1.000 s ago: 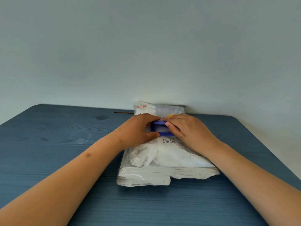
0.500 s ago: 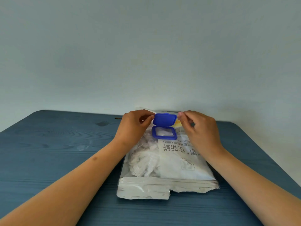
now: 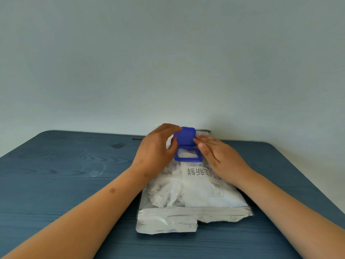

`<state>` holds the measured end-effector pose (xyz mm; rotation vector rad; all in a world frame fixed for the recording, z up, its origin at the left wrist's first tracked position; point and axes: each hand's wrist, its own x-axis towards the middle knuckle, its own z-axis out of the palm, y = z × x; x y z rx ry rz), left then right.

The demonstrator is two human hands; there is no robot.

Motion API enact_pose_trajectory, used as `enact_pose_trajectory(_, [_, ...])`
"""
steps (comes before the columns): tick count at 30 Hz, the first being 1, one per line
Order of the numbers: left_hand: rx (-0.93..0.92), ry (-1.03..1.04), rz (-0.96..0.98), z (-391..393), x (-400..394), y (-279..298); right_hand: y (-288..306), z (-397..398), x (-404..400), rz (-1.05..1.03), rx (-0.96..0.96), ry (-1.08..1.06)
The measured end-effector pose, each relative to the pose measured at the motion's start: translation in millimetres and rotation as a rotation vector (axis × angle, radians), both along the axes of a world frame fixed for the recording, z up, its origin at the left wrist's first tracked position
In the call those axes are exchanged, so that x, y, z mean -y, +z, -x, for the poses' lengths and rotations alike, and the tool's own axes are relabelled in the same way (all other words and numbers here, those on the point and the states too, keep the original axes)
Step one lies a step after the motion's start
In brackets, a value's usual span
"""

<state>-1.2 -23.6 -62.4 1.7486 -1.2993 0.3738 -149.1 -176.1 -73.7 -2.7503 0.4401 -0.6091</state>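
A white plastic pouch [image 3: 197,195] with printed characters lies flat on the blue table [image 3: 65,174], its torn edge toward me. Near its far end is a blue flip-top: the lid [image 3: 185,136] stands upright above the blue frame [image 3: 188,160] of the opening. My left hand [image 3: 156,150] curls around the lid's left side, forefinger on its top corner and thumb lower down. My right hand [image 3: 220,157] rests on the pouch with straight fingers, their tips touching the lid's right edge.
A thin brown stick [image 3: 138,139] lies on the table behind my left hand, near the pale wall [image 3: 168,62]. The table's rounded far corners show at left and right, and the pouch's far end reaches the wall.
The lid was covered by both hands, then flipped up and now stands more upright. My right hand let go of its pinch and straightened its fingers against the lid's edge.
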Motion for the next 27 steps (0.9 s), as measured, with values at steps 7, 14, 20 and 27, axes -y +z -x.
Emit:
enact_pose_trajectory(7, [0.028, -0.164, -0.308, 3.3, 0.3, -7.0, -4.0, -0.4, 3.0, -0.017, -0.1, 0.007])
enact_pose_trajectory(14, [0.018, -0.169, -0.339, 3.8, 1.1, -8.1, -2.3, 2.9, 5.1, 0.024, 0.014, 0.018])
enact_pose_trajectory(20, [0.018, -0.156, -0.363, 0.7, 2.0, -10.6, 11.6, 13.7, -0.1, -0.007, 0.26, -0.008])
enact_pose_trajectory(27, [0.004, -0.172, -0.355, 0.3, 1.2, -10.6, 11.0, 14.2, -0.4, -0.068, 0.187, 0.105])
